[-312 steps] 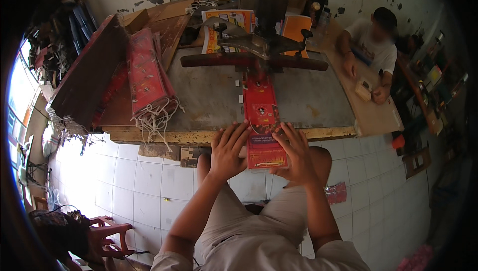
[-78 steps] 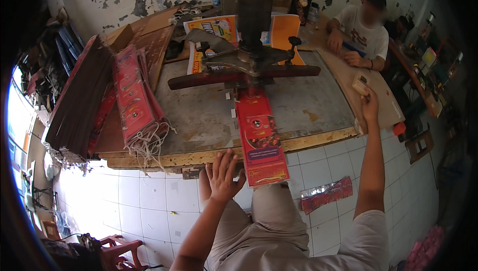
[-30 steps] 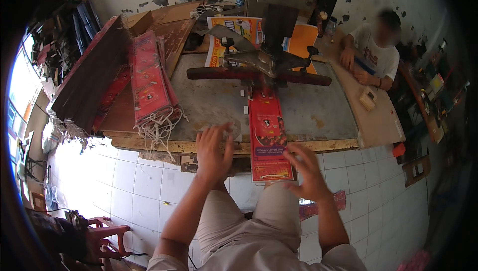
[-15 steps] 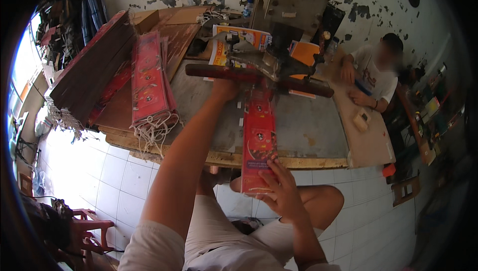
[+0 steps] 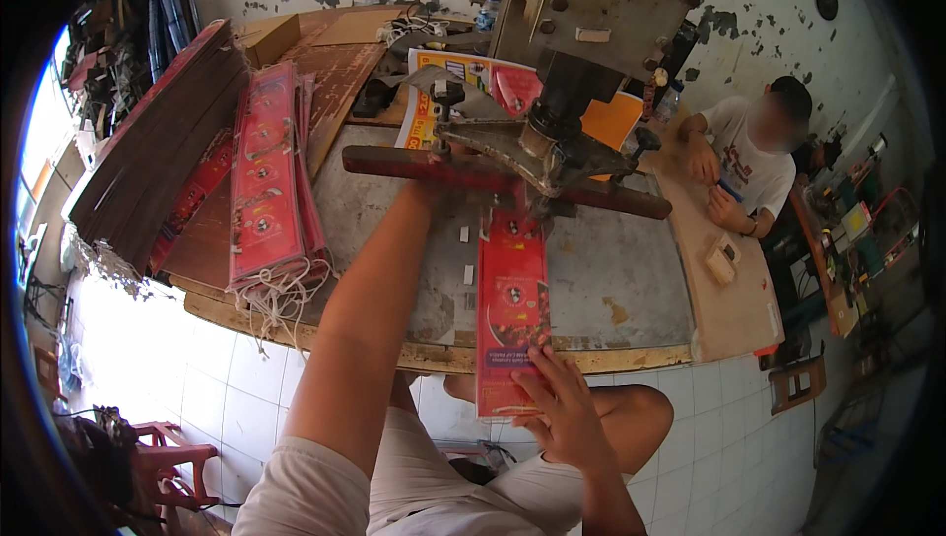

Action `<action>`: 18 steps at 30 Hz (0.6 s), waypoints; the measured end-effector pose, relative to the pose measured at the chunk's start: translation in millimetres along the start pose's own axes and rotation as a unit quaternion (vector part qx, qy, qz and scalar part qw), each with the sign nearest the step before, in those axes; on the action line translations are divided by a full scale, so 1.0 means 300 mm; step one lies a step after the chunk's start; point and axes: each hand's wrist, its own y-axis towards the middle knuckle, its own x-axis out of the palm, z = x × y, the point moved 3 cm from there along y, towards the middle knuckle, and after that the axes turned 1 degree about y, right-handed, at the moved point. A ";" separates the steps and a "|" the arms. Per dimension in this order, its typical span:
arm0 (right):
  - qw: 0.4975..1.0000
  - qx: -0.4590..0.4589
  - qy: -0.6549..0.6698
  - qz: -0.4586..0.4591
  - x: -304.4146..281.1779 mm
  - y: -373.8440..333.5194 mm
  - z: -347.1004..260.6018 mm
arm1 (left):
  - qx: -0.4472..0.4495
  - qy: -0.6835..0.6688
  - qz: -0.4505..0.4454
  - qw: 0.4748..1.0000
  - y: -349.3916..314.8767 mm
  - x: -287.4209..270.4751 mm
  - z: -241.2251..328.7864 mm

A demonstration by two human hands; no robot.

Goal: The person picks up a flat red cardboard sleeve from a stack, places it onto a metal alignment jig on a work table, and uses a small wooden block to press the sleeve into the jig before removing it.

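Note:
A long red printed strip (image 5: 514, 290), glossy with food pictures, lies over the near edge of the table and runs under the machine's bar. My right hand (image 5: 564, 400) holds its near right edge, fingers on top. My left arm reaches forward to the dark red crossbar (image 5: 601, 197) of a heavy metal press (image 5: 552, 147). Of my left hand (image 5: 426, 193) only the back near the wrist shows. The bar hides its fingers, and whether they touch the strip cannot be seen. The far end of the strip is also hidden beneath the press.
At left, red printed strips with white strings (image 5: 264, 181) lie beside a tall dark stack of sheets (image 5: 158, 142). Colourful printed sheets (image 5: 422, 112) lie behind the bar. Another person (image 5: 754, 157) sits at right with a blue object, near a pale block (image 5: 722, 258). A red stool (image 5: 172, 452) stands lower left.
The view has shifted slightly, so the table and press sit lower in it. Both my hands keep about the same places, the right one still on the strip.

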 end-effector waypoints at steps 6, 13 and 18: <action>1.000 0.011 -0.023 -0.005 0.000 0.105 0.021 | -0.016 -0.003 -0.023 1.000 0.068 -0.023 -0.018; 1.000 0.015 -0.012 0.002 0.034 0.159 0.045 | -0.020 -0.011 -0.035 0.999 0.110 -0.021 -0.017; 0.999 0.002 -0.035 -0.004 0.037 0.180 0.068 | -0.025 -0.011 -0.034 0.999 0.109 -0.026 -0.027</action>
